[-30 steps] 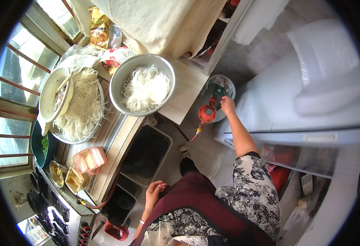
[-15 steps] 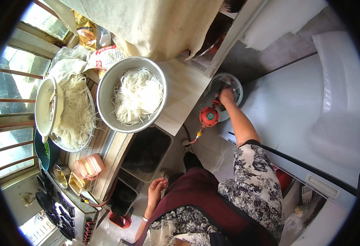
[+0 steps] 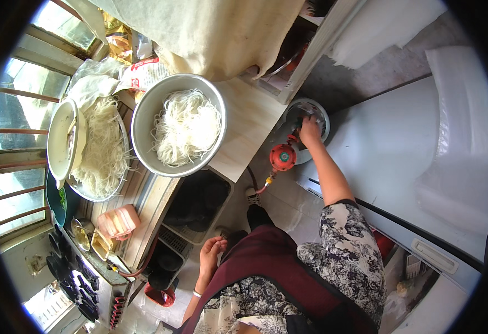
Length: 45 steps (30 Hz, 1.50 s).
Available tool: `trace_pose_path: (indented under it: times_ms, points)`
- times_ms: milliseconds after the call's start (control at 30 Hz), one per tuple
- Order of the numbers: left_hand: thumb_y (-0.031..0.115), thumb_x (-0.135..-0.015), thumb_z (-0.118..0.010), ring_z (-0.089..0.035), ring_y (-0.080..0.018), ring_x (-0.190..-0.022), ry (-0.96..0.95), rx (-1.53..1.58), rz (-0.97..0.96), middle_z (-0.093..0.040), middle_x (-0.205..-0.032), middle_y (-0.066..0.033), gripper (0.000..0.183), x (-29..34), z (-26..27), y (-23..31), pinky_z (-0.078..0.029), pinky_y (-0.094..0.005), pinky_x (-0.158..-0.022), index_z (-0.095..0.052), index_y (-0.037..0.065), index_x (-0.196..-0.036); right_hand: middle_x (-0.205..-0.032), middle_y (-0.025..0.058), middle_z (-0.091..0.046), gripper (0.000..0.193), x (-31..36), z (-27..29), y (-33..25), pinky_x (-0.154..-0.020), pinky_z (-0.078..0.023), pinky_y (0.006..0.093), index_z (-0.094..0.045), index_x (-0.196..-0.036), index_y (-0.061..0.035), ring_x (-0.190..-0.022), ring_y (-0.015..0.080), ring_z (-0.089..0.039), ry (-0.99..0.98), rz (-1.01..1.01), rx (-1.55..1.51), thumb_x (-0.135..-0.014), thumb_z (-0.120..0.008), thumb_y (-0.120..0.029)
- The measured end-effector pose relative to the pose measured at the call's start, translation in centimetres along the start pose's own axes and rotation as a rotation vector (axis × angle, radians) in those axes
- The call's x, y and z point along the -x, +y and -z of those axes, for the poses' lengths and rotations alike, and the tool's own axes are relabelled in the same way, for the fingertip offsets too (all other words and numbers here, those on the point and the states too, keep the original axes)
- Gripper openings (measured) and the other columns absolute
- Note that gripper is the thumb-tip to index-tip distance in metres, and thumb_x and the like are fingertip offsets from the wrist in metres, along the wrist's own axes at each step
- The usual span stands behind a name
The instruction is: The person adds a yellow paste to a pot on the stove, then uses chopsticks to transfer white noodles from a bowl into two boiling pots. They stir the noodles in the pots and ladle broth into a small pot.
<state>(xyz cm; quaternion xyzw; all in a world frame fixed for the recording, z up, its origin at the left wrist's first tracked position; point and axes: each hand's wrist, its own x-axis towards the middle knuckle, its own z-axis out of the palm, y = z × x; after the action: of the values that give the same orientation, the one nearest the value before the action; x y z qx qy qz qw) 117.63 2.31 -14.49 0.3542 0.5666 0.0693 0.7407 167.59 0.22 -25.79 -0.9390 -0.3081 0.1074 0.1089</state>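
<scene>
My right hand (image 3: 310, 131) reaches down to the top of a grey gas cylinder (image 3: 325, 119) standing on the floor. Its fingers are closed round the valve there, which they mostly hide. Beside that hand a round red gas regulator (image 3: 283, 157) is attached to the valve, with a yellow fitting (image 3: 269, 180) and a reddish hose (image 3: 261, 190) below it. My left hand (image 3: 212, 249) hangs near my body with its fingers curled in, and nothing shows in it.
On the counter a metal basin (image 3: 141, 146) holds white noodles, beside a tray of more noodles (image 3: 100, 150) and a cream colander (image 3: 60, 147). A pink container (image 3: 119, 221) sits near the gas stove (image 3: 102, 300). A pale freezer (image 3: 388, 150) stands right; black crates (image 3: 196, 203) are below the counter.
My right hand has shifted slightly at the valve, showing a little more of its back. The left hand stays about where it was. The view has tilted slightly.
</scene>
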Motion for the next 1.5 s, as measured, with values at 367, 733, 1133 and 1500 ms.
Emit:
trace_pose_path:
  times_ms: [367,733,1133,1500]
  points:
    - [0.008,-0.091,-0.049,-0.060,-0.0136,-0.084,0.007,0.068,-0.036,-0.064,-0.096,-0.0106,0.021,0.3,0.4,-0.8,-0.047,-0.0245,-0.077,-0.054,-0.003,-0.109,-0.086,0.0200,-0.059,0.009,8.6,-2.3,-0.6,-0.073,-0.046,0.0463,-0.059,-0.085,-0.0008,-0.085,0.0400,-0.056,0.000,0.066,-0.293,-0.080,-0.053,-0.006]
    - [0.011,-0.091,-0.050,-0.057,-0.0114,-0.089,0.074,0.097,-0.042,-0.063,-0.099,-0.0073,0.023,1.8,1.6,-2.1,-0.047,-0.0240,-0.081,-0.053,0.000,-0.111,-0.082,0.0185,-0.064,0.021,9.1,-4.9,0.0,-0.057,-0.050,0.0374,-0.059,-0.098,-0.0001,-0.065,0.0289,-0.063,-0.277,0.176,-0.280,-0.082,-0.056,-0.013]
    - [0.010,-0.090,-0.050,-0.057,-0.0105,-0.084,0.202,0.256,-0.230,-0.063,-0.096,-0.0062,0.021,4.6,10.1,-4.5,-0.046,-0.0236,-0.076,-0.055,0.000,-0.108,-0.069,0.0089,-0.061,0.022,18.8,3.8,-14.0,-0.050,-0.047,0.0282,-0.059,-0.101,0.0014,-0.052,0.0140,-0.058,-0.676,0.414,-0.299,-0.084,-0.057,-0.012]
    - [0.004,-0.089,-0.049,-0.057,-0.0093,-0.078,0.304,0.410,-0.389,-0.063,-0.091,-0.0049,0.019,10.0,24.9,-8.7,-0.046,-0.0220,-0.071,-0.055,0.002,-0.107,-0.082,0.0133,-0.064,0.025,33.8,1.2,-30.6,-0.063,-0.049,0.0306,-0.059,-0.104,0.0006,-0.066,0.0196,-0.061,-0.832,0.627,-0.361,-0.082,-0.060,-0.011]
